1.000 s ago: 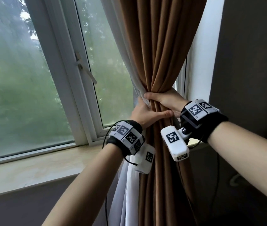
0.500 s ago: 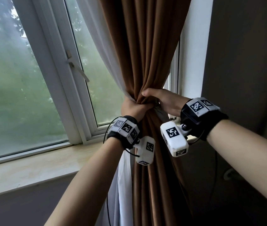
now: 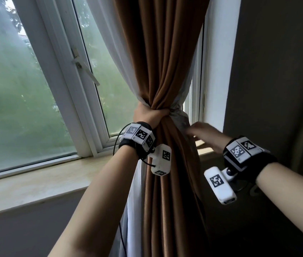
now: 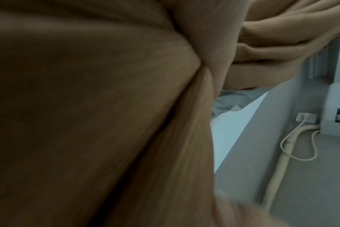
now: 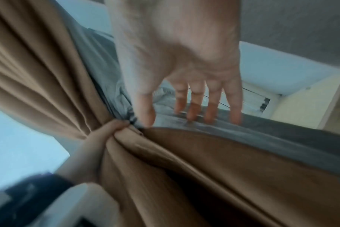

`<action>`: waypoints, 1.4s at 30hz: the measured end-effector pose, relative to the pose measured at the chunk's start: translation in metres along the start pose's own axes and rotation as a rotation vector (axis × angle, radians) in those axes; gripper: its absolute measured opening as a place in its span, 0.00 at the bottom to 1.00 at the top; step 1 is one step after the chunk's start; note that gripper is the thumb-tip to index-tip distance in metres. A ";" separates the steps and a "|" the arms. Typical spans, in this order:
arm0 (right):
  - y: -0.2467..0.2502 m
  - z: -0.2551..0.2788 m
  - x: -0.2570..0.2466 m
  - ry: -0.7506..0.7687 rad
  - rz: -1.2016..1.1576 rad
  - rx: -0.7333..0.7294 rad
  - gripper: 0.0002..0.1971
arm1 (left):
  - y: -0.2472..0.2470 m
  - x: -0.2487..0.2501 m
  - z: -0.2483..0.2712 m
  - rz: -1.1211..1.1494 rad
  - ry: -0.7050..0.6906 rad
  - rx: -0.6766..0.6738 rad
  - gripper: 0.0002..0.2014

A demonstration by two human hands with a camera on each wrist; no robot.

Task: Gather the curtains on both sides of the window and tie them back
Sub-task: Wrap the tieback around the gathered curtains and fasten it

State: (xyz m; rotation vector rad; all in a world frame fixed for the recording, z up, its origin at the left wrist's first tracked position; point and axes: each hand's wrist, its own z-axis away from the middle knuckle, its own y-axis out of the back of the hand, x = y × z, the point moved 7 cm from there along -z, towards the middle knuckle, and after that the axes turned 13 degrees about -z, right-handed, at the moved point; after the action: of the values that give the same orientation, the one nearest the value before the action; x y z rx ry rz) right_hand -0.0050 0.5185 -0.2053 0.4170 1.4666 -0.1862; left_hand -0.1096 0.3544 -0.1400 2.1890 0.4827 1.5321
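A brown curtain (image 3: pixel 162 58) with a white sheer curtain (image 3: pixel 108 34) behind it hangs at the right side of the window. My left hand (image 3: pixel 149 114) grips the gathered bunch at its waist, fingers curled round the folds. In the right wrist view that left hand (image 5: pixel 99 138) pinches the brown curtain (image 5: pixel 213 176) tight. My right hand (image 3: pixel 205 134) is off the bunch, just to its right, blurred. Seen from the right wrist, my right hand (image 5: pixel 188 113) has straight, spread fingers reaching over a grey fabric edge (image 5: pixel 262 138). The left wrist view is filled by the brown curtain (image 4: pixel 87 122).
The white window frame (image 3: pixel 58 75) with a latch handle (image 3: pixel 85 70) stands left of the curtain. A beige sill (image 3: pixel 35 180) runs below. A dark wall (image 3: pixel 276 71) closes the right side. A wall socket with a pale cable (image 4: pixel 287 145) sits low on the wall.
My right hand has let go of the curtain bunch and moved right and down. My left hand now holds the bunch alone, slightly higher in view.
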 end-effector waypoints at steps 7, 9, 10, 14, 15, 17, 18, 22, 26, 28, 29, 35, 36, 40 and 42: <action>-0.024 0.008 0.044 -0.104 0.445 -0.157 0.37 | 0.003 0.004 0.004 -0.003 -0.010 -0.016 0.39; -0.016 0.010 0.041 -0.077 0.583 -0.114 0.26 | 0.004 0.005 0.004 0.005 -0.014 -0.012 0.39; -0.013 0.012 0.038 -0.067 0.629 -0.120 0.24 | 0.005 0.005 0.005 0.005 -0.018 -0.011 0.39; 0.007 0.024 0.021 -0.021 0.616 -0.203 0.06 | 0.005 0.003 0.001 0.002 -0.019 0.003 0.34; 0.016 0.025 0.017 -0.029 0.626 -0.217 0.07 | 0.005 0.002 0.000 0.009 -0.017 0.007 0.33; 0.037 0.028 0.005 -0.013 0.646 -0.185 0.08 | 0.004 0.002 0.001 0.019 -0.013 0.008 0.33; 0.047 0.028 -0.003 0.010 0.636 -0.153 0.07 | 0.004 0.003 0.002 0.021 -0.012 0.009 0.32; 0.069 0.019 -0.028 0.130 0.587 -0.074 0.03 | 0.003 0.005 0.004 0.015 -0.020 0.003 0.29; 0.078 0.005 -0.053 0.200 0.577 0.013 0.12 | 0.005 0.007 0.008 0.023 -0.029 -0.008 0.29; 0.086 -0.003 -0.067 0.295 0.571 0.111 0.09 | 0.007 0.008 0.010 0.024 -0.032 -0.012 0.29; 0.089 -0.005 -0.076 0.362 0.585 0.185 0.10 | 0.007 0.008 0.011 0.029 -0.028 -0.013 0.29; 0.083 -0.027 -0.104 0.383 1.131 0.513 0.10 | 0.007 0.009 0.012 0.029 -0.025 0.014 0.30; 0.087 -0.025 -0.108 0.299 1.096 0.610 0.09 | 0.008 0.008 0.013 0.028 -0.020 0.016 0.29; 0.099 -0.045 -0.090 0.268 0.904 0.539 0.20 | 0.010 0.011 0.016 0.031 -0.016 0.018 0.24; 0.107 -0.049 -0.080 0.248 0.714 0.489 0.15 | 0.009 0.013 0.017 0.036 -0.022 0.012 0.25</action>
State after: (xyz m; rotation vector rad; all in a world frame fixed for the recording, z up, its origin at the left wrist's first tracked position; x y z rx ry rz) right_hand -0.0185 0.6250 -0.1120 1.3685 1.4152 0.0901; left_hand -0.0894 0.3513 -0.1303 2.2324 0.4491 1.5259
